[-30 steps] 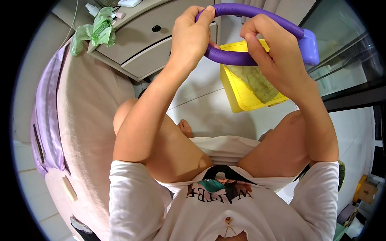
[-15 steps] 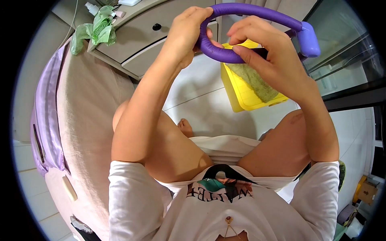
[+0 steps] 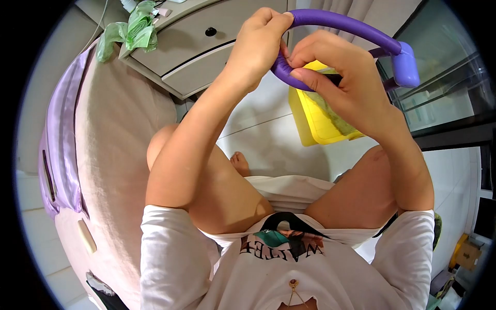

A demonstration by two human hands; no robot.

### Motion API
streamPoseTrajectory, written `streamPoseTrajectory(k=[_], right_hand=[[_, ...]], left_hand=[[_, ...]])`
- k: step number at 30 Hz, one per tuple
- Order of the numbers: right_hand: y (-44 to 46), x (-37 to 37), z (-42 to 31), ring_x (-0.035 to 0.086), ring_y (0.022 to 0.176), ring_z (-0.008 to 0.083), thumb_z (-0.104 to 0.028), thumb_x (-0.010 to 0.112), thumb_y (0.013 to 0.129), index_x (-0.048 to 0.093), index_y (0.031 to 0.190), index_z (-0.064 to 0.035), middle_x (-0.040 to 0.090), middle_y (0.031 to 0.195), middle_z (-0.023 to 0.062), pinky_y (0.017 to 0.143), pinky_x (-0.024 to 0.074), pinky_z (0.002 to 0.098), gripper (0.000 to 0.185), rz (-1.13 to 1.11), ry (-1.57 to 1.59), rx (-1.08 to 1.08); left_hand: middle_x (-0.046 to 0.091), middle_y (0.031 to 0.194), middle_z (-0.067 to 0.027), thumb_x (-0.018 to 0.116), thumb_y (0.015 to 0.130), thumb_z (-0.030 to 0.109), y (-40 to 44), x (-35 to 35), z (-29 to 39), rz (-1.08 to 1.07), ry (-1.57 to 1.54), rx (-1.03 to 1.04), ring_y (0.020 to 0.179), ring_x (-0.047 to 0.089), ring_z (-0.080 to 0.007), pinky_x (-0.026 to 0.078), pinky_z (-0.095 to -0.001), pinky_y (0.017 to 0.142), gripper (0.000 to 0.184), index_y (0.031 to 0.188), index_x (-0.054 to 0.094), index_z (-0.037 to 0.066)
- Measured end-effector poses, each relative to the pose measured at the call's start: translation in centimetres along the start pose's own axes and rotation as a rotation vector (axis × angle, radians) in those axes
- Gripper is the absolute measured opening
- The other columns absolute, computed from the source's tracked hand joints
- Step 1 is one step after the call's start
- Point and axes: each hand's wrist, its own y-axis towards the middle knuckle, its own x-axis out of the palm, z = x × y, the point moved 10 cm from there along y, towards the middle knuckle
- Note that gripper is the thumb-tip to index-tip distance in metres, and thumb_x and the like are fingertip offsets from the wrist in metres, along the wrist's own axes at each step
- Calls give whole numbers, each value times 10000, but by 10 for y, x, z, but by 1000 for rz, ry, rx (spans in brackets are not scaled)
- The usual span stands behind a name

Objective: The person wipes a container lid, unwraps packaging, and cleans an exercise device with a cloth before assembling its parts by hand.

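A purple curved tube (image 3: 346,23) is bent into a loop, with wrinkles along its tight bend. A lighter purple connector (image 3: 406,64) joins its right end. My left hand (image 3: 261,44) is closed round the left side of the loop, its thumb lying along the tube. At the lower bend my right hand (image 3: 346,77) is closed, thumb and fingertips pinching the tube. Part of the loop is hidden behind my right hand.
Beyond my hands, a yellow bin (image 3: 307,121) holding a green cloth stands on the tiled floor. A drawer cabinet (image 3: 191,39) with a green plastic bag (image 3: 139,31) on it is at the upper left. The bed (image 3: 116,124) lies left, a glass door (image 3: 444,62) right.
My right fingers have moved in and closed onto the tube's lower bend. The loop and my left hand have shifted slightly right and down in view, as has the background.
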Motion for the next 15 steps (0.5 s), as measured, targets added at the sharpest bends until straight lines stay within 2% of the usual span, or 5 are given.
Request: streamPoseTrajectory(k=[6, 9, 11, 15], right_hand=[[3, 2, 1, 547, 732, 183, 1, 639, 724, 539, 798, 28, 562, 802, 88, 672, 437, 280, 127, 52, -62, 52], [4, 2, -1, 532, 686, 175, 21, 623, 700, 521, 761, 31, 544, 753, 82, 638, 426, 278, 119, 79, -66, 42], [5, 3, 0, 522, 671, 173, 29, 612, 691, 514, 744, 30, 534, 733, 79, 624, 419, 278, 111, 88, -65, 56], [4, 5, 3, 501, 644, 164, 49, 582, 672, 509, 717, 19, 519, 706, 71, 595, 399, 272, 91, 131, -70, 79]], left_hand=[[529, 616, -69, 479, 868, 278, -4, -4, 6, 63, 116, 0, 516, 503, -139, 397, -290, 468, 311, 898, 522, -29], [503, 598, -49, 498, 869, 259, -5, -4, 9, 71, 138, -1, 500, 489, -142, 410, -297, 474, 270, 901, 501, -9], [468, 558, -37, 455, 926, 245, -1, -4, 4, 56, 101, -22, 426, 467, -130, 394, -264, 395, 247, 802, 490, 34], [493, 574, -62, 445, 918, 236, -1, -3, 2, 55, 103, -34, 450, 481, -144, 379, -275, 411, 242, 806, 490, 27]])
